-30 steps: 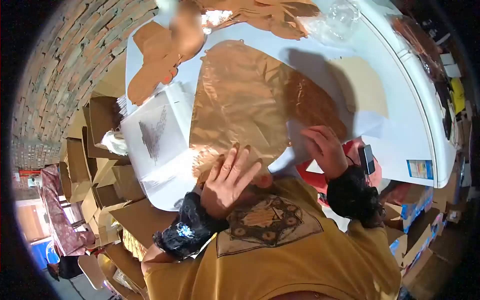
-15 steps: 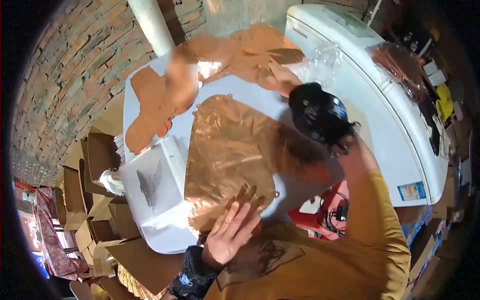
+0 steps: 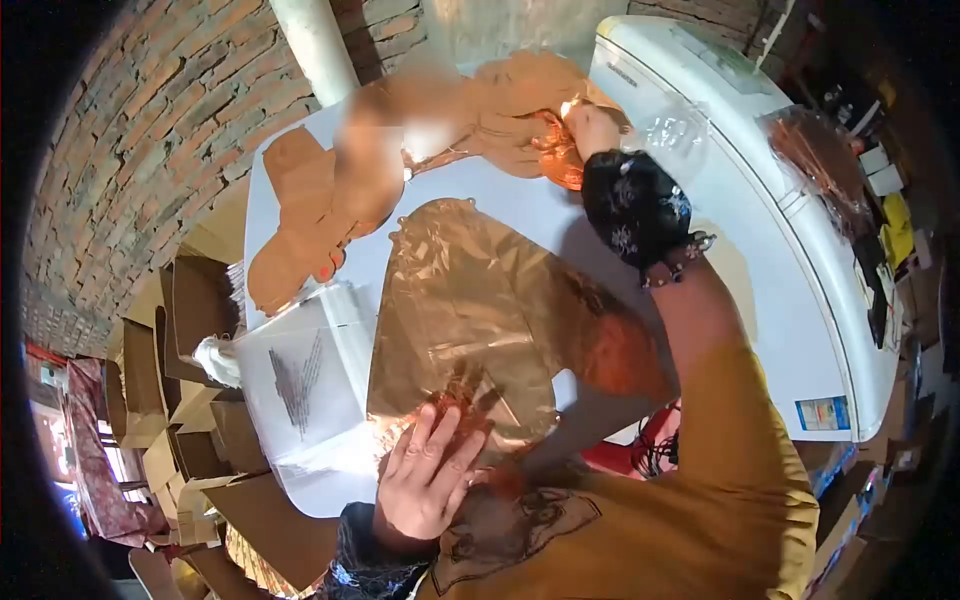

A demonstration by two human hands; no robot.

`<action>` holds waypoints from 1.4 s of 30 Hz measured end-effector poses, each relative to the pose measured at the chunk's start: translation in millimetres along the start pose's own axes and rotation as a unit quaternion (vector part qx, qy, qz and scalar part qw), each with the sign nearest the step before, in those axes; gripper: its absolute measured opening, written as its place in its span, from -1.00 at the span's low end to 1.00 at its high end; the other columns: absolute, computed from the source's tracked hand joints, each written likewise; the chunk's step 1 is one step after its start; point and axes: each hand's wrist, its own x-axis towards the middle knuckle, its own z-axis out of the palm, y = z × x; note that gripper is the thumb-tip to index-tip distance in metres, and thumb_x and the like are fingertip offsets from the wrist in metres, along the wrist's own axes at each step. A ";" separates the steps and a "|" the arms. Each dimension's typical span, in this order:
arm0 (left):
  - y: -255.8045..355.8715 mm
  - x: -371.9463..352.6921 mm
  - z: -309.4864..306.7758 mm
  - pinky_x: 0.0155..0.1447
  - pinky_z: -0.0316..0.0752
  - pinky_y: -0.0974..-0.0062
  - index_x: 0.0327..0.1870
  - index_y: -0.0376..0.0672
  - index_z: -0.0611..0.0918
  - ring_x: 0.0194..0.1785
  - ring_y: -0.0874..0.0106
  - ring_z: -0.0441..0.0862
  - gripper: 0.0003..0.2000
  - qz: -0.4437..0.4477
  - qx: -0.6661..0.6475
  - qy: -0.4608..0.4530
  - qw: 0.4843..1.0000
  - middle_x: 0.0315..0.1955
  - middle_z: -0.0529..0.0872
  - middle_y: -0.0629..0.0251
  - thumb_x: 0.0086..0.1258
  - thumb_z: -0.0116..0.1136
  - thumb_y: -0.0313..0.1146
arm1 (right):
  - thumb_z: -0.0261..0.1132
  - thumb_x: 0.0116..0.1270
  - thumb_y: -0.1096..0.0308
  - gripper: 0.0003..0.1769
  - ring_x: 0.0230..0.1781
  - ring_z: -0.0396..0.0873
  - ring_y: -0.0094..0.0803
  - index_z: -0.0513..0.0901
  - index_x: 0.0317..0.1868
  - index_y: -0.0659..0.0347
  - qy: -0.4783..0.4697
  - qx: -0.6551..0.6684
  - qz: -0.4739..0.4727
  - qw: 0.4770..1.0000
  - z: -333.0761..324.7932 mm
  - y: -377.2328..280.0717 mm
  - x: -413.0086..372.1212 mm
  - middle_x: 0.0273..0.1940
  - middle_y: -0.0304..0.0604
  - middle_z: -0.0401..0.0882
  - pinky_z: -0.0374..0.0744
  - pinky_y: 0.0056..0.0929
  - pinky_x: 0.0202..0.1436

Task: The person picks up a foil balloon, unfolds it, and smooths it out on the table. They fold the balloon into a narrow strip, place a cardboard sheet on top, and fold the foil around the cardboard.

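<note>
A flat copper-coloured foil balloon [image 3: 460, 310] with small tabs along its edge lies on the pale table [image 3: 440, 180] in front of me. My left hand [image 3: 425, 485] is open, fingers stretched out on the near end of this foil. At the far right of the table my right hand [image 3: 595, 130] is closed on a shiny, crumpled foil balloon [image 3: 558, 150] at the pile of foil balloons [image 3: 520, 80]. Its fingertips are partly hidden. More flat copper foil pieces [image 3: 300, 200] spread along the far left edge.
A transparent bag of paper-like sheets [image 3: 300, 385] sits at the table's left. Cardboard boxes [image 3: 200, 430] crowd the floor beyond it. On the right stands a large white appliance [image 3: 760, 220], with clear plastic [image 3: 675, 135] near the table. A white pipe [image 3: 315, 50] rises by the brick wall.
My right hand has closed on a foil balloon at the far pile, which now bunches and shines. My left hand has shifted slightly left on the near foil.
</note>
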 end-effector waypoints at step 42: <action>-43.9 -51.0 21.2 0.48 0.37 0.07 0.35 -0.25 0.56 0.48 -0.15 0.37 -0.58 -0.086 0.002 0.093 0.992 0.35 0.52 -0.09 0.47 0.14 -0.46 | 0.36 0.21 0.38 -0.86 -0.22 0.72 -0.38 0.62 -0.28 0.23 -0.153 0.088 -0.382 0.907 -153.5 -223.0 -375.0 -0.05 -0.15 0.69 0.73 -0.45 -0.29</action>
